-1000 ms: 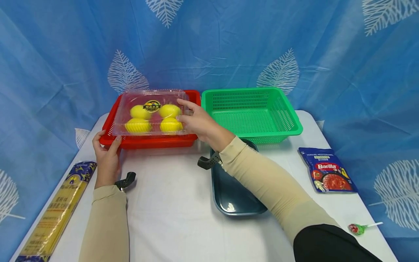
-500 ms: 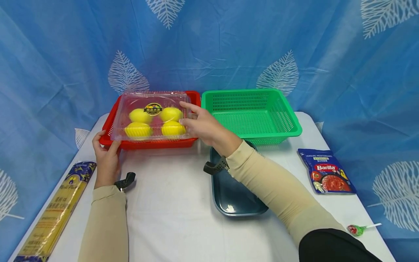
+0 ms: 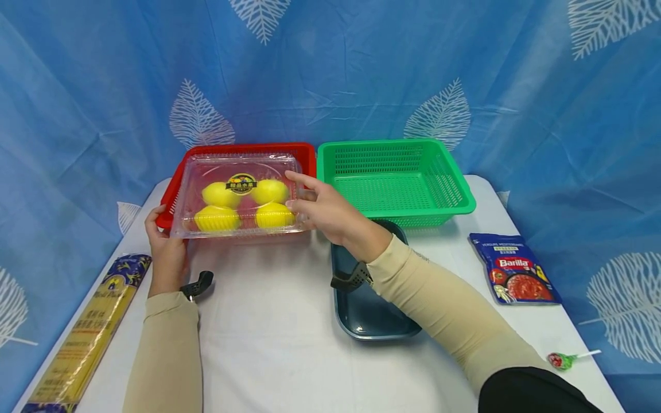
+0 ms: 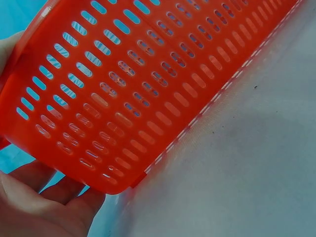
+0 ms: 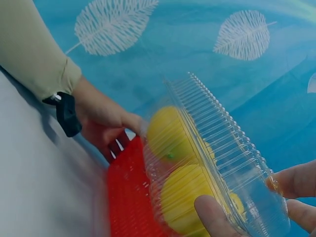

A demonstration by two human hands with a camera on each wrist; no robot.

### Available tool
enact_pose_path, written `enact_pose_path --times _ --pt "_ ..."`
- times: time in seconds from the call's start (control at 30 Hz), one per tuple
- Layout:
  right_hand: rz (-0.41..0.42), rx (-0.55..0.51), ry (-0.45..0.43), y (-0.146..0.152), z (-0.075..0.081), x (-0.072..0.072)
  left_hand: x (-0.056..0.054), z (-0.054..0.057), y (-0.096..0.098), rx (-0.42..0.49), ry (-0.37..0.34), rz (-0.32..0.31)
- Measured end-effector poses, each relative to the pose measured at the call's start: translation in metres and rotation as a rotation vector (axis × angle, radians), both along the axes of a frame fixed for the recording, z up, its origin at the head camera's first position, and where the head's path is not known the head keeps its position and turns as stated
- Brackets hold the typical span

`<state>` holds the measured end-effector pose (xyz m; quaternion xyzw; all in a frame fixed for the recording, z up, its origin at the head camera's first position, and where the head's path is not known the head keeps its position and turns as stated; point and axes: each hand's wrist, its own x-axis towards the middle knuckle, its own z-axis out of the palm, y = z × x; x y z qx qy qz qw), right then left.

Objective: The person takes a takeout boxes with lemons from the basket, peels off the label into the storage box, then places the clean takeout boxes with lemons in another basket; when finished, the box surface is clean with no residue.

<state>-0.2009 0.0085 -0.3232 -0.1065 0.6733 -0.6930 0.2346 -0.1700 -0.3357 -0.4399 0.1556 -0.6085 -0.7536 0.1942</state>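
Note:
My right hand (image 3: 333, 212) pinches the right side of a clear plastic fruit box (image 3: 206, 172), thumb on one face and fingers on another in the right wrist view. Inside the box sit several yellow lemons (image 3: 221, 195), and its lid bears a round black-and-gold label. The box hangs tilted over the front of a red plastic basket (image 3: 248, 149), hiding most of it in the head view. My left hand (image 3: 167, 255) grips the basket's left front corner; in the left wrist view its fingers (image 4: 59, 190) curl under the slotted basket wall (image 4: 148, 94).
A green basket (image 3: 397, 215) stands right of the red one. Under my right forearm lies a dark blue tray (image 3: 372, 321). A pasta pack (image 3: 88, 338) lies at the left edge; a blue Barilla pouch (image 3: 516, 269) and a lollipop (image 3: 563, 361) lie at the right.
My right hand has brought the fruit box toward me and slightly down, past the red basket's front rim. My left hand stays on the basket's corner.

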Motion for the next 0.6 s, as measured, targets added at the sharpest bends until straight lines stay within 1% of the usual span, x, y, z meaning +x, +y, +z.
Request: enact_pose_path --times 0.17,0.27,0.6 --pt "0.002 0.029 0.010 0.004 -0.001 0.009 0.000 -0.001 0.000 -0.036 0.011 -0.004" --pt "0.004 0.043 0.001 0.006 -0.002 0.014 0.001 -0.001 0.000 -0.037 0.026 -0.011" --pt "0.008 0.035 -0.025 0.012 -0.004 0.028 0.006 -0.001 0.002 0.051 0.079 -0.071"
